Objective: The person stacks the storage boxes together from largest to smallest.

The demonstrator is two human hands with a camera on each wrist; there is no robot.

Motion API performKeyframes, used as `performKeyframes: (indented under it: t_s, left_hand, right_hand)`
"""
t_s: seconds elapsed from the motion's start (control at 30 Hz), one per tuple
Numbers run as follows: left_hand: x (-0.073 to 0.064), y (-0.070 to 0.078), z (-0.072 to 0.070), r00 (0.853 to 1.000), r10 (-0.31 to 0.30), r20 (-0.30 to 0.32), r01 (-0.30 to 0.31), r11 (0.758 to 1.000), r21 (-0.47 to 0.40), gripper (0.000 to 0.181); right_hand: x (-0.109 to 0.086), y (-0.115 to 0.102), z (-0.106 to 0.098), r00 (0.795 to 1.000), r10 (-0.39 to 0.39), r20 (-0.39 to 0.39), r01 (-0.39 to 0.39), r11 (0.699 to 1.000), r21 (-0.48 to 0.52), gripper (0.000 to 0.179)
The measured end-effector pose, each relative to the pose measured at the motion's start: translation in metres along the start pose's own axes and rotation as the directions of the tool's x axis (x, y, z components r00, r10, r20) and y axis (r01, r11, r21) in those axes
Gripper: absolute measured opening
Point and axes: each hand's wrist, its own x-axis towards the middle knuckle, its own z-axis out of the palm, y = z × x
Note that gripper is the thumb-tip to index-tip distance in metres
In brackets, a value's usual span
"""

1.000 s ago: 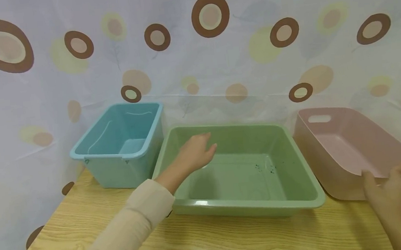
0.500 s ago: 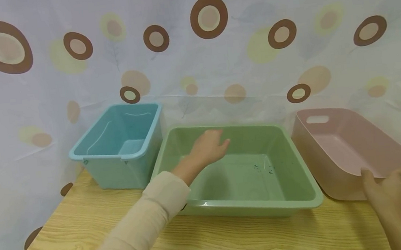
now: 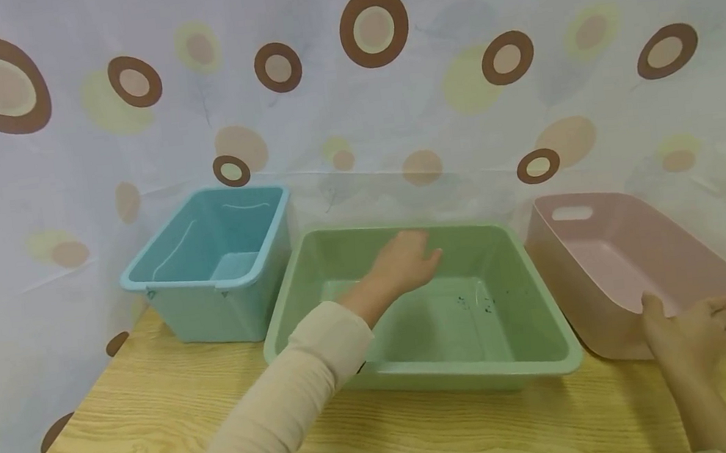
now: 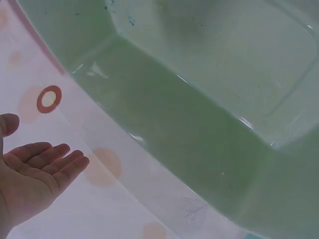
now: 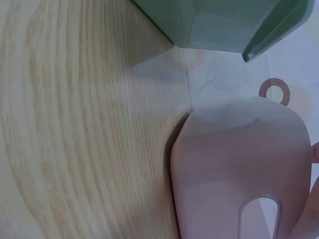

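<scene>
Over the green basin [image 3: 458, 373] in the middle of the table, my left hand [image 3: 406, 260] is held with nothing in it. In the left wrist view that hand [image 4: 37, 177] has its fingers extended, palm showing, against the patterned cloth beyond the basin's rim. A few dark specks mark the basin's floor. My right hand [image 3: 696, 332] is at the near end of the pink bin [image 3: 605, 319], fingers spread and holding nothing. Only a sliver of its fingers [image 5: 311, 214] shows in the right wrist view, beside the bin's end with the oval handle hole.
A blue bin [image 3: 212, 309] stands left of the basin. All three containers sit on a wood-grain table [image 3: 125, 429]. Behind them hangs a pale cloth [image 3: 326, 127] printed with circles and ovals.
My left hand has moved rightward over the basin. The right hand has shifted slightly left and turned a little at the pink bin. The containers stay in place.
</scene>
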Motion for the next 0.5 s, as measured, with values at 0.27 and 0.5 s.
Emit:
performKeyframes:
  t_s: [0.27,0.5]
  left_hand:
    - [0.007,0.017,0.011,0.998,0.041,0.055,-0.038,0.998,-0.054,0.051]
    - [0.014,0.037,0.025,0.994,0.070,0.089,-0.068,0.997,-0.030,0.051]
  right_hand:
    - [0.003,-0.005,0.002,1.000,0.023,-0.018,-0.023,0.999,0.026,0.089]
    - [0.005,-0.003,0.004,0.999,0.010,-0.048,-0.009,1.000,0.022,0.087]
